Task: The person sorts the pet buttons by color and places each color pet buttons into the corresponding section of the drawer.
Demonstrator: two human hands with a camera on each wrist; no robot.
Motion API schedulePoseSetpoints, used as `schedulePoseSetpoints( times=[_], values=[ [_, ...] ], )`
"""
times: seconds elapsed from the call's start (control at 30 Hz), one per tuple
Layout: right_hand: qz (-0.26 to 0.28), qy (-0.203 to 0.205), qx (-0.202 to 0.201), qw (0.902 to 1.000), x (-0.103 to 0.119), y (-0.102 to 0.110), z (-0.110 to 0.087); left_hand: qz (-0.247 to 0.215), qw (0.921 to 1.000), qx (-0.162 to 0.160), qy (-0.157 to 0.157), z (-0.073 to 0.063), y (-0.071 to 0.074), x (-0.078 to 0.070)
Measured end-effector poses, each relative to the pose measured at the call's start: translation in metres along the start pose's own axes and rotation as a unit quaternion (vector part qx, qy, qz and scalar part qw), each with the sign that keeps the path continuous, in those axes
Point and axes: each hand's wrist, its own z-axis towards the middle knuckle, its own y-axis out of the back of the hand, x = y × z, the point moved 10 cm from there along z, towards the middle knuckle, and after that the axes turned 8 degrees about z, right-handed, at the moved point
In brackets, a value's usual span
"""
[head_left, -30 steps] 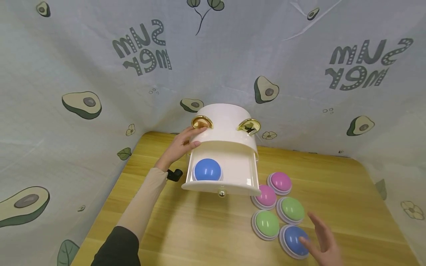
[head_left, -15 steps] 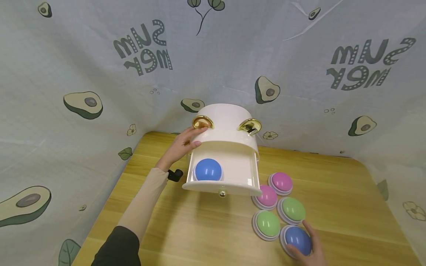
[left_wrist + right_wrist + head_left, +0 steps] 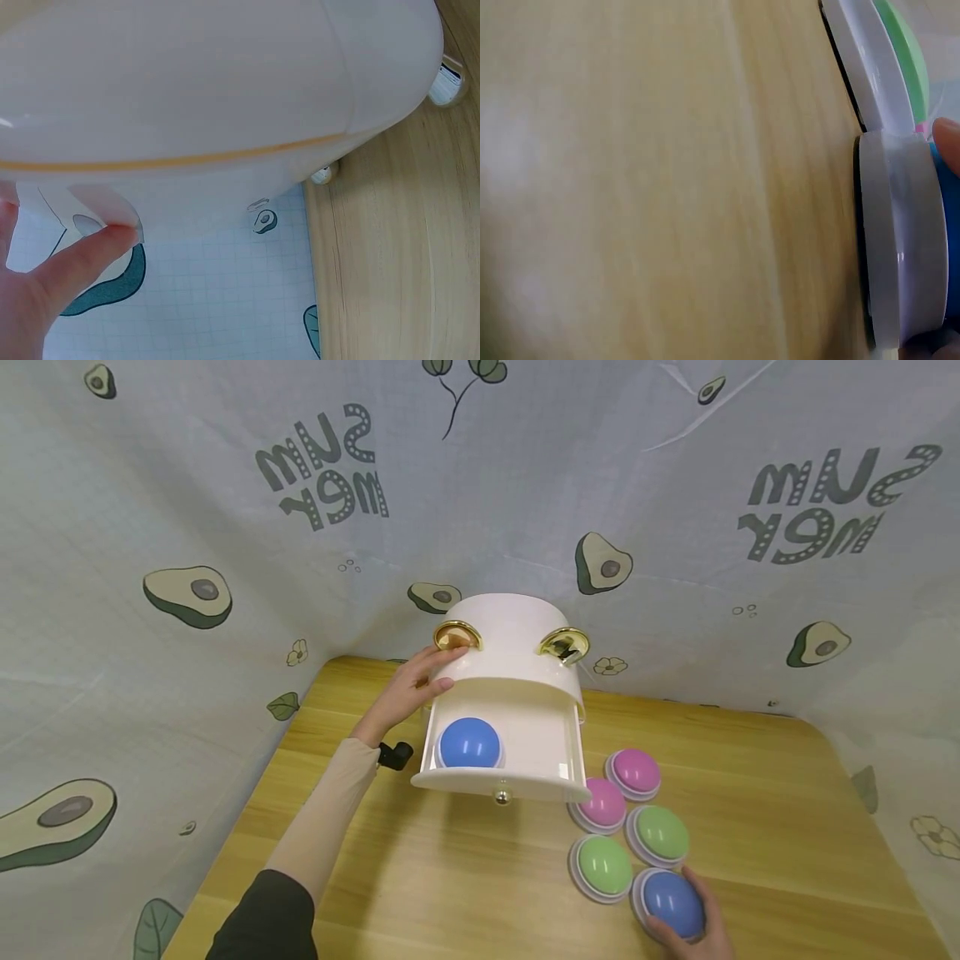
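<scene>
My left hand (image 3: 402,695) rests on the left side of a white rounded box (image 3: 510,647) with two gold-rimmed eye-like parts, its fingers near the left one. The drawer (image 3: 536,735) stands pulled out at the front, with a blue dome button (image 3: 469,743) at its left. At the lower right, my right hand (image 3: 708,931) holds another blue dome button (image 3: 672,903) on a white base, thumb and finger on opposite sides. In the right wrist view, this button's white base (image 3: 904,240) lies close to the wooden table; only part of the hand shows.
Two green dome buttons (image 3: 604,865) and two pink ones (image 3: 637,771) lie grouped right of the drawer. A gold knob (image 3: 502,795) sticks out from the drawer front. The wooden table (image 3: 787,810) meets a hanging avocado-print cloth (image 3: 675,627) at the back and sides.
My right hand has moved left to the nearest blue dome button and taken hold of it. My left hand stays on the box, and the drawer has not moved.
</scene>
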Motion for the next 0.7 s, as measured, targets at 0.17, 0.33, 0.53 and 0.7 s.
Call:
schedulePoseSetpoints(
  times=[0.17, 0.33, 0.53, 0.7],
  values=[
    [-0.011, -0.058, 0.032, 0.9978, -0.011, -0.005, 0.003, 0.008, 0.9999, -0.003, -0.007, 0.000, 0.001, 0.000],
    [-0.027, -0.060, 0.035, 0.9972, -0.015, -0.005, 0.004, 0.012, 0.9999, -0.003, -0.003, 0.000, 0.001, 0.002],
    [-0.018, -0.080, 0.034, 0.9961, -0.022, -0.002, 0.006, 0.020, 0.9998, -0.005, 0.003, 0.000, 0.001, 0.003],
    [-0.004, -0.085, 0.028, 0.9960, -0.018, 0.002, 0.004, 0.020, 0.9998, -0.004, 0.006, 0.000, 0.001, 0.003]
  ],
)
